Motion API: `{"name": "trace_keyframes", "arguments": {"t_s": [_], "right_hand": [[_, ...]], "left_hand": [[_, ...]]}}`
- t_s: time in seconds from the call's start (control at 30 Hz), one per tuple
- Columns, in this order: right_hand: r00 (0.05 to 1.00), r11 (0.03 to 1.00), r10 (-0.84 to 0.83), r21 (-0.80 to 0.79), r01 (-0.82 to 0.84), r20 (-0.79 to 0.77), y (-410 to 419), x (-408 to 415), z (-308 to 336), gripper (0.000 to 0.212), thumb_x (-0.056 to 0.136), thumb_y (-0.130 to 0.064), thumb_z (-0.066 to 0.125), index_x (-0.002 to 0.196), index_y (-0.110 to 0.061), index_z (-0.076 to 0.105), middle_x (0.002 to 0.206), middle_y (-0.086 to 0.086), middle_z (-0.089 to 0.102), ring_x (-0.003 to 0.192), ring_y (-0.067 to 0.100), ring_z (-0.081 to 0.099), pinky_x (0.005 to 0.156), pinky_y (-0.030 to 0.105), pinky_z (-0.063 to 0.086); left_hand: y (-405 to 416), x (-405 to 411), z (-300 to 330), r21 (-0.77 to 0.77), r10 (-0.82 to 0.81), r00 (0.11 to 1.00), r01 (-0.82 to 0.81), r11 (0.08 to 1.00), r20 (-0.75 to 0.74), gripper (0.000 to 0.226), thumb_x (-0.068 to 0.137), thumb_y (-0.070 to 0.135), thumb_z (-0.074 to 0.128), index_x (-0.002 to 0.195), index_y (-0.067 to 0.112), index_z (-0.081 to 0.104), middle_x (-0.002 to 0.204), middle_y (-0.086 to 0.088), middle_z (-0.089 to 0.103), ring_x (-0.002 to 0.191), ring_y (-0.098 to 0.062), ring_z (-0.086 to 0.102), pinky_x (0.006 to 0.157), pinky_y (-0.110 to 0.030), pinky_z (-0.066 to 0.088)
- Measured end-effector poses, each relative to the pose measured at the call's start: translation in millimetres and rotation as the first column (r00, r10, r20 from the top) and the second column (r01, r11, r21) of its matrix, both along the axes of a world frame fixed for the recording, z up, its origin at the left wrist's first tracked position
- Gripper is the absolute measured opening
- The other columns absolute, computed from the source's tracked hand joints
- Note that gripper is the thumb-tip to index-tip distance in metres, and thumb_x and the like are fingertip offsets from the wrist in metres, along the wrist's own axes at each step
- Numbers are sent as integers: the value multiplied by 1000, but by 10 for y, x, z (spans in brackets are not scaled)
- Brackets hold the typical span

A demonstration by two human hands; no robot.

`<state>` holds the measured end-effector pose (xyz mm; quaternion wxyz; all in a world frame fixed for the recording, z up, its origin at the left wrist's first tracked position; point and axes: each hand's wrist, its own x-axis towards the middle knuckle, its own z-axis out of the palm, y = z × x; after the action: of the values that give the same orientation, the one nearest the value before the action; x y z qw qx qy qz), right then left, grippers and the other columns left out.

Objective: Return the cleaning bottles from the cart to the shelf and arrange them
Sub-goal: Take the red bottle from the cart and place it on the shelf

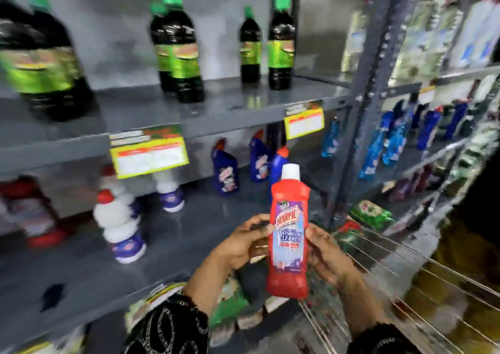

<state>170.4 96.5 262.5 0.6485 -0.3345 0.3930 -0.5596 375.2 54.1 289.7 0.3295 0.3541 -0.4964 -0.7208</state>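
Note:
A red bathroom cleaner bottle (289,234) with a white cap stands upright in front of me, label facing me. My left hand (243,245) grips its left side and my right hand (323,253) grips its right side. It is held above the near edge of the grey middle shelf (81,267) and the wire cart (392,286) at the lower right. On that shelf stand blue angled-neck bottles (225,169) and white bottles with red caps (121,224).
The upper shelf (216,110) carries dark bottles with green caps (178,48). Yellow price tags (148,155) hang from its front edge. A grey upright post (359,96) divides this bay from a right bay packed with blue bottles (389,140). Packets lie on the shelf below.

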Motion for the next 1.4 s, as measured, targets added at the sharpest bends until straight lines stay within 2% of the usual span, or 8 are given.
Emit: {"name": "trace_keyframes", "arguments": {"t_s": [0.13, 0.3, 0.5, 0.63, 0.77, 1.0, 1.13, 1.4], "right_hand": [[987, 988, 154, -18, -155, -40, -61, 877, 209, 32, 73, -19, 61, 103, -8, 62, 84, 4, 76, 71, 16, 71, 67, 29, 57], [931, 929, 362, -66, -364, -53, 5, 1883, 292, 24, 70, -23, 71, 93, -16, 75, 86, 4, 78, 70, 16, 73, 58, 29, 59], [847, 847, 510, -83, -525, -150, 94, 2977, 365, 30, 73, -18, 72, 101, -10, 72, 93, 7, 78, 80, 18, 73, 68, 31, 60], [774, 779, 568, -120, -615, -280, 85, 3644, 534, 20, 90, -8, 57, 107, -12, 67, 89, -9, 78, 83, 4, 71, 66, 18, 56], [725, 757, 524, -148, -637, -447, 18, 4197, 607, 21, 93, -5, 52, 95, -23, 63, 78, -20, 73, 72, -7, 65, 58, 10, 51], [688, 788, 288, -245, -566, -666, -178, 4802, 426, 28, 93, -6, 50, 119, -3, 60, 121, 18, 66, 110, 35, 62, 95, 51, 50], [662, 820, 218, -234, -523, -717, -307, 5025, 219, 31, 92, -4, 47, 120, -4, 60, 119, 19, 67, 110, 34, 63, 94, 49, 51], [660, 879, 100, -245, -409, -744, -452, 5233, 102, 35, 96, -11, 43, 130, -8, 53, 126, 16, 63, 114, 32, 60, 99, 48, 48]], "left_hand": [[303, 914, 180, -48, 154, 987, -156, 987, -36, 19, 89, 13, 57, 103, 25, 61, 91, 6, 71, 79, -9, 68, 73, -30, 57], [765, 1917, 243, -38, 369, 927, -372, 927, -64, 20, 87, 10, 58, 102, 23, 62, 86, 4, 75, 76, -11, 71, 67, -30, 61], [1286, 2869, 233, -90, 615, 788, -614, 784, -17, 30, 91, 6, 53, 120, 15, 60, 85, 6, 77, 74, -8, 72, 67, -24, 60], [1411, 3398, 391, -198, 723, 687, -701, 685, 71, 40, 92, 8, 53, 132, 12, 53, 105, -5, 67, 92, -16, 62, 91, -35, 50], [1367, 3788, 465, -293, 777, 612, -723, 626, 149, 41, 91, 8, 54, 131, 16, 53, 93, 8, 70, 88, -6, 61, 80, -25, 51], [1044, 4186, 215, -256, 851, 509, -811, 525, 134, 46, 93, -5, 45, 137, 7, 45, 99, 4, 61, 86, -6, 57, 68, -17, 52], [817, 4326, 24, -229, 864, 491, -833, 503, 114, 47, 93, -11, 38, 138, 1, 43, 118, -12, 56, 93, -14, 58, 64, -14, 55], [432, 4377, -106, -262, 873, 484, -837, 481, 55, 46, 93, -10, 36, 136, 2, 45, 130, -18, 56, 110, -21, 55, 92, -34, 50]]}}
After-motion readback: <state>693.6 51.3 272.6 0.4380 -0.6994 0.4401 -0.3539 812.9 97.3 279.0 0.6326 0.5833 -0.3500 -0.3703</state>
